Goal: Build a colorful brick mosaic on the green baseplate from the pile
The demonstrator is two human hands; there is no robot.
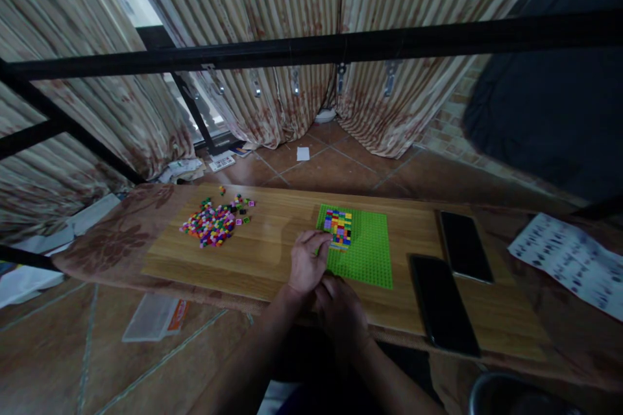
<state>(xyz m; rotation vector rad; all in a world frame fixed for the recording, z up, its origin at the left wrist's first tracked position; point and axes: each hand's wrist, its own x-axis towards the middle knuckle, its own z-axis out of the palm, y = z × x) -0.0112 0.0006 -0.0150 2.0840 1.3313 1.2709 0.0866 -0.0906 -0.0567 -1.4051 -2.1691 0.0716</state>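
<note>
A green studded baseplate [372,253] lies on the wooden board, with a block of multicoloured toy bricks [338,228] set on its upper left part. My left hand [309,260] is at the left edge of that block, thumb and forefinger pinched together; anything between them is too small to make out. Just below it, my right hand [341,311] rests at the near edge of the baseplate, close to the left wrist. Its fingers are curled inward, and whatever they may hold is hidden.
A heap of small loose bricks [209,224] spreads over the left of the wooden board [272,227]. Two dark phones [445,305] lie on the right, beside a printed sheet [569,259]. A black metal bar [292,48] crosses beyond the table. A clear plastic bag [150,318] lies on the floor.
</note>
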